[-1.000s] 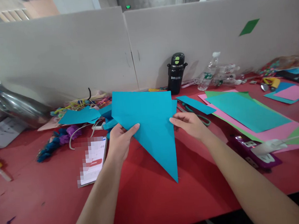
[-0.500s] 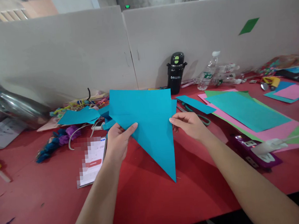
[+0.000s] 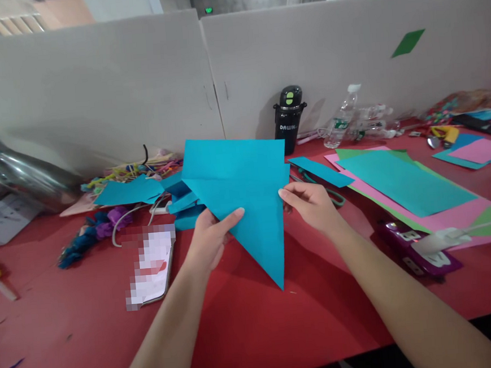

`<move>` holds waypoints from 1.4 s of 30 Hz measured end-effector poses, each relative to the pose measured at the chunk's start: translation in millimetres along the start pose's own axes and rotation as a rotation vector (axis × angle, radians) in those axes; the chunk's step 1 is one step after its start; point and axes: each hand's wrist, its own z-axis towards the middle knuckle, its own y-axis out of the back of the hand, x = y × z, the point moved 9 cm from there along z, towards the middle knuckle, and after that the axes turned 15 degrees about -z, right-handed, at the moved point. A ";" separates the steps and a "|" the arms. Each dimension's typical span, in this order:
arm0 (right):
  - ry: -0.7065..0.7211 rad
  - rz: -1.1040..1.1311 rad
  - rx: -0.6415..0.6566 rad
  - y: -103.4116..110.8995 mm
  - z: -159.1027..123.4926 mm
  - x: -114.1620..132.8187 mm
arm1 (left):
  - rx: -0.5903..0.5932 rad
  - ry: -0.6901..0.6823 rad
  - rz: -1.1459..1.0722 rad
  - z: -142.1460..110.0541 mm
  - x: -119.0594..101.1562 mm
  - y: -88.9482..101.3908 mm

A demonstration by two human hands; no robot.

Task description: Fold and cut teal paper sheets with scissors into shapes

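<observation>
A sheet of blue paper [image 3: 245,178], folded along a slant so that it narrows to a point at the bottom, is held up above the red table [image 3: 249,337]. My left hand [image 3: 211,237] grips its slanted left edge, thumb on the front and the other fingers behind, mostly hidden. On the right edge, my right hand [image 3: 308,201] pinches the paper between thumb and fingers. Behind the sheet's left side lie folded blue paper pieces [image 3: 185,206]. A phone [image 3: 156,265] lies left of my left hand, its screen partly pixelated.
A black bottle [image 3: 290,121] and a clear plastic bottle [image 3: 342,117] stand by the white partition [image 3: 94,94]. Coloured paper sheets [image 3: 407,180] and a purple power strip [image 3: 416,250] lie on the right. At the far left is a metal jug [image 3: 32,172].
The paper's lower tip has risen slightly and shifted left, while its top edge has moved a little right. My left hand has slid right and slightly down along the slanted edge.
</observation>
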 end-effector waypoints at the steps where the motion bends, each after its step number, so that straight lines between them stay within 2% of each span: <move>1: 0.002 -0.001 -0.018 0.4 0.0 -0.3 | 0.003 0.029 0.004 -2.1 6.5 -4.1; 5: 0.006 -0.015 -0.055 1.3 -0.4 -0.4 | 0.050 0.009 0.036 -6.9 15.8 -16.9; 16: 0.004 -0.020 0.004 -1.6 -1.1 6.6 | -0.054 -0.096 0.187 -4.9 6.1 -4.1; 27: 0.012 -0.010 0.012 -1.8 -0.8 5.7 | -0.047 -0.118 0.243 -6.5 3.0 -5.4; 34: -0.041 0.040 0.016 -3.5 -0.2 1.0 | -0.080 -0.153 0.285 -7.3 -0.4 -4.5; 37: -0.073 0.078 0.087 -14.5 -1.8 -2.4 | -0.100 -0.203 0.296 -8.0 -4.8 -3.2; 42: -0.075 -0.002 0.263 -38.8 -8.8 -2.6 | -0.144 -0.258 0.313 -8.2 -10.7 1.8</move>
